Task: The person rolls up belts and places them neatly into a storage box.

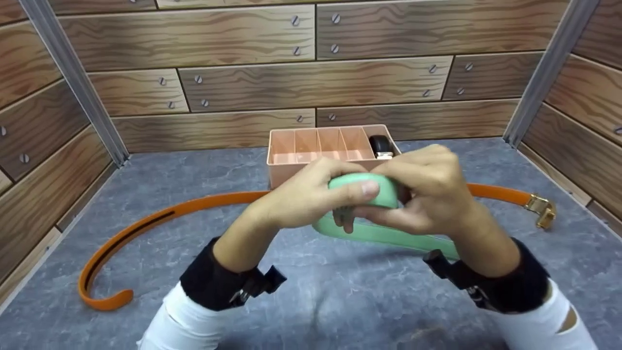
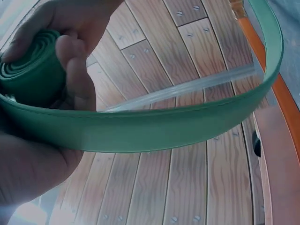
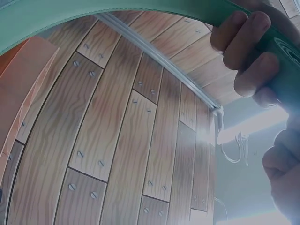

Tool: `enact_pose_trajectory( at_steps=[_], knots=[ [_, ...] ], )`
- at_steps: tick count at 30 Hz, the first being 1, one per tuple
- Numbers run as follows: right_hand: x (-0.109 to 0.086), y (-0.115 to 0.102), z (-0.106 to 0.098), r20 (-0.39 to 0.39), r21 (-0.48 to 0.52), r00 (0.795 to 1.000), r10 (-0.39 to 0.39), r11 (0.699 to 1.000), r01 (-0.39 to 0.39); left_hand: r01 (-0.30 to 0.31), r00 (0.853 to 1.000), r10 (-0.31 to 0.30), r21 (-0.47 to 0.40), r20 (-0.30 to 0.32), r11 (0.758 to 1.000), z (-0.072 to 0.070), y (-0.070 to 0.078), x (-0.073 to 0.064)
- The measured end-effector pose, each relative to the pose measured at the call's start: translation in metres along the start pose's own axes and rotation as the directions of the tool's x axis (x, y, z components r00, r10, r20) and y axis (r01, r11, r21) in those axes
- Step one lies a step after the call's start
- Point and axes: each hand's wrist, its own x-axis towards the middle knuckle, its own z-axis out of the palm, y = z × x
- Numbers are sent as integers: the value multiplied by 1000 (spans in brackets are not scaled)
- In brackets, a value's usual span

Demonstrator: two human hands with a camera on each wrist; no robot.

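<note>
A green belt, partly wound into a roll [image 1: 386, 190], is held up above the table between both hands. My left hand [image 1: 311, 197] grips the roll from the left, its thumb across the near face. From the right, my right hand [image 1: 430, 189] holds the same roll, fingers curled about it. In the left wrist view the coiled layers of the roll [image 2: 35, 77] show at its end. The unwound green strap [image 1: 398, 236] loops away below the hands and passes behind the right forearm. Its far end is hidden.
Behind the hands stands a pink divided box [image 1: 291, 170]; its rightmost compartment holds a black rolled item [image 1: 380, 144] with a shiny metal part. An orange belt [image 1: 160, 218] curves across the table, its gold buckle [image 1: 539, 206] at the right. Wood-patterned walls [image 1: 243, 39] enclose the table.
</note>
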Motion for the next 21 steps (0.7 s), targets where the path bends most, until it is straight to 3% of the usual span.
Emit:
enact_pose_trajectory(
  at_steps=[3, 6, 8, 11, 13, 15, 17, 19, 21],
  knots=[
    [-3, 5, 0, -56, 22, 997, 59, 998, -58, -36, 999, 36, -68, -15, 997, 1, -1, 6],
    [-6, 7, 1, -57, 61, 994, 96, 994, -93, -36, 999, 33, -94, -34, 995, 4, -2, 8],
    [-8, 8, 1, -18, 67, 994, 104, 992, -103, -5, 999, 0, -81, -53, 997, 6, -3, 8],
    [-7, 7, -4, 121, -21, 988, 100, 995, -98, 94, 987, -84, 67, -136, 993, 8, -4, 7],
    [-5, 5, -8, 239, -119, 967, 92, 991, -65, 196, 969, -158, 203, -191, 959, 11, -4, 6],
    [-4, 4, -10, 332, -179, 940, 84, 984, -25, 277, 950, -208, 320, -232, 906, 13, -5, 6],
    [-4, 5, -8, 371, -192, 925, 80, 981, -7, 300, 945, -221, 367, -242, 881, 13, -7, 7],
    [-3, 9, -5, 355, -174, 932, 71, 985, -8, 279, 946, -196, 339, -257, 899, 11, -9, 9],
    [-2, 15, -1, 294, -140, 953, 75, 990, -35, 223, 950, -156, 236, -272, 946, 7, -13, 11]
  ],
)
